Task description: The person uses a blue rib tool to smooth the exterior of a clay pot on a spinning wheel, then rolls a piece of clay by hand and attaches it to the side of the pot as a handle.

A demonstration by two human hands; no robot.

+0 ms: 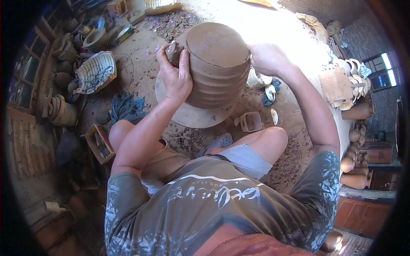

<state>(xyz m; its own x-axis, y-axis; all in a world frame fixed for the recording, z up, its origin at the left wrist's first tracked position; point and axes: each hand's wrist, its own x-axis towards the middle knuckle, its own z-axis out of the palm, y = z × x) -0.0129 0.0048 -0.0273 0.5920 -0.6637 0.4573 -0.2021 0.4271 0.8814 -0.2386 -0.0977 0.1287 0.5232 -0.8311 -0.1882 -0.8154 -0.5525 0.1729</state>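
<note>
A large ribbed clay vessel (pixel 218 81) stands on a round wheel plate (pixel 200 120) in front of me. Its top looks like a smooth flat disc (pixel 218 45) with a rough seam along the near edge. My left hand (pixel 177 74) is closed round a lump of brown clay (pixel 174 53), with the thumb toward the vessel's left wall. At the right end of the seam, my right hand (pixel 269 59) is closed, its fingertips against the rim. Strong glare and the vessel's edge hide whatever those fingers may hold.
Right of the wheel stand a pale tub (pixel 256 80) and a small plastic container (pixel 251 122). Bowls and a ridged pale tray (pixel 96 71) lie at left, near a wooden box (pixel 99 144). Loose clay (pixel 171 25) covers ground beyond. Pots (pixel 352 160) line the right side.
</note>
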